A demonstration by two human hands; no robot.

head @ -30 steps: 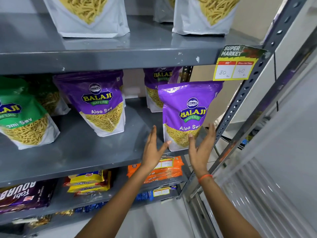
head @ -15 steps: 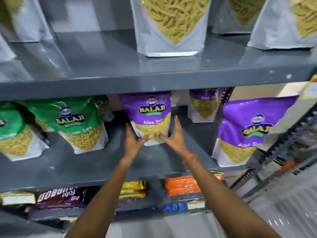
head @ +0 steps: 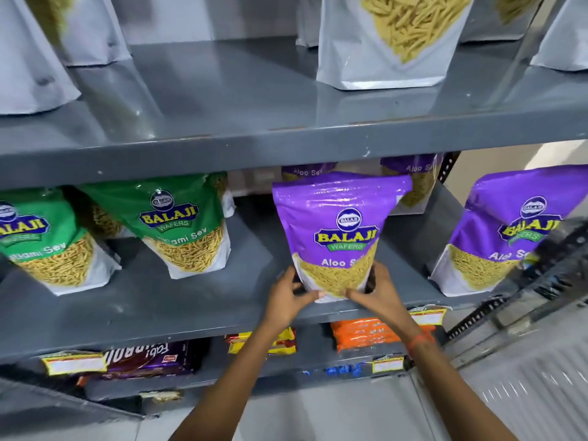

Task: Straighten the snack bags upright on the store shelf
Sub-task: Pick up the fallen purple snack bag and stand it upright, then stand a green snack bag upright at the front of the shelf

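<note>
1. From the head camera I count two bare hands on one glossy purple "Balaji Wafers Aloo Sev" pouch [head: 337, 230], which stands near the front edge of the grey metal middle shelf [head: 191, 300].
2. My left hand [head: 288, 299] cups the pouch's lower left corner, fingers curled round behind it and thumb across the front; my right hand [head: 370, 292] clamps the lower right corner the same way.
3. Purple pouches in sight: four. The held one, a second purple front pouch [head: 509, 230] leaning to the right near the shelf's right end, and two rear purple pouches [head: 420, 183] partly hidden behind the held bag and the shelf above.
4. Green "Balaji" sev pouches at the front: two, the nearer green pouch [head: 184, 227] leaning left, the far-left green pouch [head: 41, 240] cut by the frame edge. More green packs sit behind them; I cannot count these.
5. On the grey upper shelf [head: 222, 100], white pouches with clear windows of yellow sticks [head: 391, 43]: one whole, the others cropped.
6. Below, the lower shelf holds a dark purple biscuit pack [head: 149, 358], yellow packets [head: 286, 340] and an orange packet [head: 359, 334], with yellow price tags [head: 74, 362] on the shelf edge.
7. An orange thread band [head: 420, 340] circles my right wrist.
</note>
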